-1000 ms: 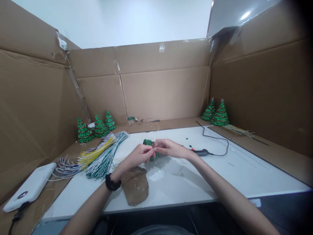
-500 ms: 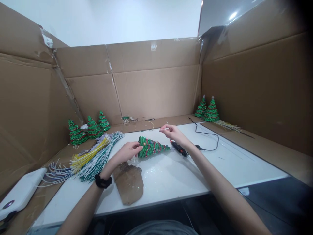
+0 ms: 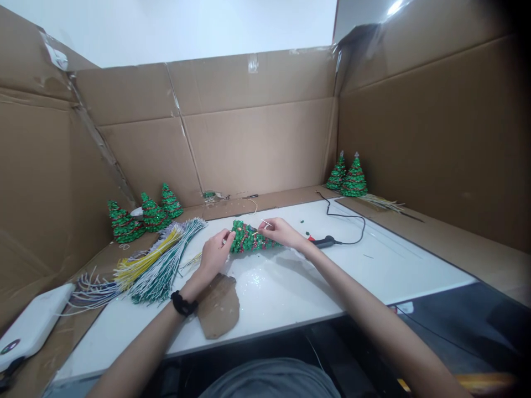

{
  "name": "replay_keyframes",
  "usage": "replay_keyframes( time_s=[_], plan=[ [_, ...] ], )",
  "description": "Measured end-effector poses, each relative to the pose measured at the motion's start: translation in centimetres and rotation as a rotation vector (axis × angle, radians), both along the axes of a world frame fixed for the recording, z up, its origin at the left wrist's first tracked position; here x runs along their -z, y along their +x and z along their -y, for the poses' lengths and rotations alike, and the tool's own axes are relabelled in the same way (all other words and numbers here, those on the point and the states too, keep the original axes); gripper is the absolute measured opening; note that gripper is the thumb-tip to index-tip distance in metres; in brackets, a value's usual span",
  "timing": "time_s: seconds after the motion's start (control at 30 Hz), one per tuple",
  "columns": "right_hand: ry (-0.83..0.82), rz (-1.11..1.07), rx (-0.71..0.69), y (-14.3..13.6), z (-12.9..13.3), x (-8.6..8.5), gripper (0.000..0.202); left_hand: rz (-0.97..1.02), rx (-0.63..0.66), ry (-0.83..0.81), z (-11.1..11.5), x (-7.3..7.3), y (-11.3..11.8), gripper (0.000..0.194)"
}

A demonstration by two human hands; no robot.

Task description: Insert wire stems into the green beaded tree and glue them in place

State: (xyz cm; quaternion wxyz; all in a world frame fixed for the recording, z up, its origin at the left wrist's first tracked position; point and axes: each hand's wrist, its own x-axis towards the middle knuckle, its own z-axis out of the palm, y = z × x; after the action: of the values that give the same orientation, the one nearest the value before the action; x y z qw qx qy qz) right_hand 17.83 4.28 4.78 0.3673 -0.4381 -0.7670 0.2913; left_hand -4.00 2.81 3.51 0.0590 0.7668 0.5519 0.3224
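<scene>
A small green Christmas tree (image 3: 244,237) with red garland and coloured dots lies on its side on the white board (image 3: 286,293). My left hand (image 3: 214,252) has its fingers closed on the tree's base, at the left end. Over the tree's middle, my right hand (image 3: 282,232) pinches a thin pale strand, its tip close to the decorated surface. The right hand covers the tree's top. Behind my right wrist lies a black glue gun (image 3: 324,242), partly hidden, with a red-orange part showing.
Bundles of yellow, white and green strands (image 3: 155,265) lie at left, beside a white device (image 3: 35,323). Finished-looking trees stand at back left (image 3: 153,213) and back right (image 3: 354,178). A brown cardboard scrap (image 3: 219,309) lies in front. A black cord (image 3: 364,224) crosses the board. Cardboard walls (image 3: 257,149) enclose the area.
My right hand has come down and left, bringing the strand onto the tree. The left hand still holds the tree's base. The view has shifted slightly.
</scene>
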Motion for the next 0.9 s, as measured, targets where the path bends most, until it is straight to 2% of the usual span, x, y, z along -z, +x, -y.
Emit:
replay_keyframes(
  time_s=[0.27,0.43,0.67,0.9],
  plan=[
    [-0.001,-0.065,0.134,0.2,0.0,-0.2,0.023,0.058,-0.028,0.039,-1.1,0.0,-1.3,0.035],
    [0.006,-0.033,0.191,0.3,0.0,-0.4,0.025,0.100,-0.020,0.045,-1.9,0.0,-2.2,0.038],
    [-0.023,0.105,0.100,0.3,0.1,-0.2,0.015,0.087,-0.026,0.054,-2.2,0.2,-2.3,0.037],
    [0.004,0.210,0.112,0.1,-0.1,0.1,0.014,0.099,-0.041,0.078,-1.9,0.2,-2.0,0.035]
  ],
)
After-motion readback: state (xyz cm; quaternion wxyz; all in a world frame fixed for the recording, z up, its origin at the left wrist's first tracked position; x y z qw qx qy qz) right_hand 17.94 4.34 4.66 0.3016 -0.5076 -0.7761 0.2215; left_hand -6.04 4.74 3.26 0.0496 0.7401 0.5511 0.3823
